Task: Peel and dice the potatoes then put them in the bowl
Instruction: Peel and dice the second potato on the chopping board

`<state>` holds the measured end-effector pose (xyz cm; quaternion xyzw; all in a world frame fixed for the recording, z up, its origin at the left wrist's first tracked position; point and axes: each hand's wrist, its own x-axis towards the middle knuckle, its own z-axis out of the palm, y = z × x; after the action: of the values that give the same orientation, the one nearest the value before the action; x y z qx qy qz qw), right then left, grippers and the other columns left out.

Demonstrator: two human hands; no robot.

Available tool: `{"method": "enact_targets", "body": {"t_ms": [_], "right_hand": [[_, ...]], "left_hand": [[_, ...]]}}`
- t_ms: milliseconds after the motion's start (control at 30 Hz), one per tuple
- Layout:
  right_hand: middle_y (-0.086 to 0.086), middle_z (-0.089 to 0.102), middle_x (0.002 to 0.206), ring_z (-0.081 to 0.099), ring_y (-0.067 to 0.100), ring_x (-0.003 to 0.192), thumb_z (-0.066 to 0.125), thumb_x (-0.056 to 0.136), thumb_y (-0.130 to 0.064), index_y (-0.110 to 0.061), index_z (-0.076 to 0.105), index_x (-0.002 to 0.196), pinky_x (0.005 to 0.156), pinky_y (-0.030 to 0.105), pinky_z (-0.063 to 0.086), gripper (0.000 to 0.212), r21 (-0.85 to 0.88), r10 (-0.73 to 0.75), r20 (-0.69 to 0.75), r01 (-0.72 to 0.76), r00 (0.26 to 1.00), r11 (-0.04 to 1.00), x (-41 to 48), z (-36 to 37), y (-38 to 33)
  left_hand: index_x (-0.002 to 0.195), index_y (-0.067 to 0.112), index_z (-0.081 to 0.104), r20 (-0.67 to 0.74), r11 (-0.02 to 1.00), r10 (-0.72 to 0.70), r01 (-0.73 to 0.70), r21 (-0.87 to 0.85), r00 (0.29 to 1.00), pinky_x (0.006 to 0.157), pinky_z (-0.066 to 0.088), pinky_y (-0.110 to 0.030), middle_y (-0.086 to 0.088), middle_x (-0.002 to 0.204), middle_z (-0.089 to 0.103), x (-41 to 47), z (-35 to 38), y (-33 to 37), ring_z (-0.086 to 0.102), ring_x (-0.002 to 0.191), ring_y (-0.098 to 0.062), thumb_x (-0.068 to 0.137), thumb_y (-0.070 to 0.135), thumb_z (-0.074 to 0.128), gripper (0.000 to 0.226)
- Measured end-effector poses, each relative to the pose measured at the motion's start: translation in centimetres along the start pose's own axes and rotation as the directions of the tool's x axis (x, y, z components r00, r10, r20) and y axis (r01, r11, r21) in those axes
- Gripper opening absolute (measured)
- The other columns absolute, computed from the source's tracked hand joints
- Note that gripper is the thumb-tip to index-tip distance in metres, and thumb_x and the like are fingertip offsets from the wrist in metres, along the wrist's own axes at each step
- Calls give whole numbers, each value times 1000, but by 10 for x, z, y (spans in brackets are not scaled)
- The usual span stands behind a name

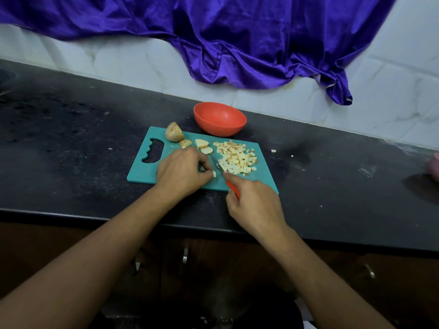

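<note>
Near the cutting board's [147,172] front edge, left hand [181,170] pinches a small potato piece [214,174], right hand [255,206] grips the knife [219,168], blade just beside the piece, pointing toward the board's far edge, bowl [219,118] beyond.

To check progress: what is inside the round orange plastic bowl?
Inside the round orange plastic bowl, the visible inner wall is bare, no potato. The near wall hides its bottom.

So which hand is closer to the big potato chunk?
Left. The left hand, pinching a potato piece, sits short of the big potato chunk; the right hand, gripping the knife, is farther back.
</note>
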<state>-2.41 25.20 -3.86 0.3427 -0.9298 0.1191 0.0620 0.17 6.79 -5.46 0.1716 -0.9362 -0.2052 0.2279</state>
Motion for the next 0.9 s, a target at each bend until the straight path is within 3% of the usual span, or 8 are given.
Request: {"method": "enact_targets", "body": {"t_ms": [100,167,300,433,567,667,800,900], "right_hand": [[-5,67,102,53,10,80,50,102,-33,-42,49,149,61,27,41,48,129,48,9,-49,999,990,4,1,4],[-10,68,97,48,5,69,52,100,-33,-42,53,147,53,22,32,47,220,64,-13,-60,998,974,5,2,7],[-14,65,91,46,4,60,52,101,-33,-42,51,148,52,22,31,48,256,38,-31,-29,999,966,2,4,3],[-10,69,101,47,4,71,51,101,-36,-41,50,149,62,26,37,48,235,-49,-40,57,998,970,2,6,-6],[-10,64,92,51,7,77,47,103,-40,-45,46,149,66,31,44,47,77,-139,1,138,990,987,0,8,-14],[-12,55,82,48,7,70,46,103,-38,-46,46,149,62,31,42,46,28,-69,-4,69,998,997,7,4,-4],[-10,61,83,55,9,72,45,102,-37,-45,49,147,65,33,51,46,18,52,-47,-51,998,999,12,3,14],[-10,61,74,54,8,63,46,102,-36,-43,50,147,60,31,51,46,63,67,-100,-61,993,996,9,9,14]], "left_hand": [[87,38,76,-9,1000,7,-7,-16,1000,69,45,-32,20,104,67,-3,2,-3,60,102,-9,86,48,74,10],[88,39,76,-4,999,10,-10,-34,1000,73,50,-34,20,105,68,-4,4,-7,60,102,-9,85,50,75,11],[100,38,78,-15,988,-37,34,-152,999,78,54,-35,17,102,73,-5,0,-11,65,96,-7,90,42,69,14],[102,31,76,-126,922,-106,50,-385,986,74,56,-35,16,97,71,-6,-1,-16,63,74,-3,91,21,66,18],[99,27,71,-192,884,-184,77,-461,964,76,53,-35,14,97,60,-4,0,-19,58,76,-8,90,13,64,18],[99,27,70,-186,885,-195,91,-457,963,74,51,-34,14,97,58,-4,0,-19,56,74,-10,90,10,62,21],[98,27,70,-186,892,-191,92,-443,964,73,52,-33,17,98,57,-3,1,-20,56,74,-9,91,10,63,19],[97,27,69,-191,909,-163,72,-412,968,74,53,-35,18,99,58,-2,1,-19,55,74,-6,91,15,66,13]]}}
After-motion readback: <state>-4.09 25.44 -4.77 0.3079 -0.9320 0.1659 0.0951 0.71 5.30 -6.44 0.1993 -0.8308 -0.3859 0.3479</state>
